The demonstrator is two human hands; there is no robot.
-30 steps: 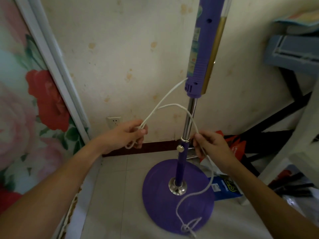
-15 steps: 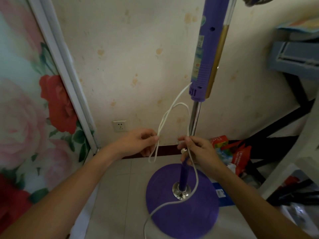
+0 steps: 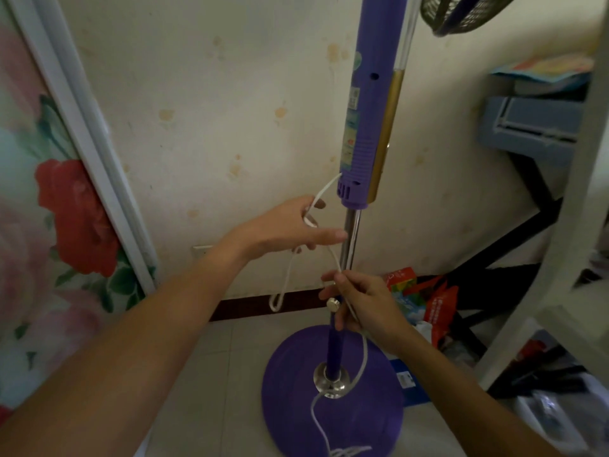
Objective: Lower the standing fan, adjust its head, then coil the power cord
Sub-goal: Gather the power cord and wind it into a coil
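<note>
The purple standing fan stands upright by the wall, with its column (image 3: pixel 364 103), a chrome pole (image 3: pixel 350 239) and a round purple base (image 3: pixel 372 420). The edge of its head grille (image 3: pixel 461 11) shows at the top. A white power cord (image 3: pixel 362 361) leaves the column's lower end. My left hand (image 3: pixel 290 229) is raised beside the pole with cord looped around its fingers, and a loop hangs below it. My right hand (image 3: pixel 362 308) pinches the cord in front of the height knob (image 3: pixel 333 305). The cord runs down over the base.
A floral panel with a white frame (image 3: pixel 82 127) leans on the left. Red bags (image 3: pixel 435 308) and clutter lie on the floor to the right. A white table leg (image 3: pixel 566 225) and black bars stand further right. A wall socket (image 3: pixel 201 250) sits behind my left forearm.
My left hand has risen toward the column's lower end with the cord wound on its fingers. My right hand stayed low by the knob, feeding cord up off the base.
</note>
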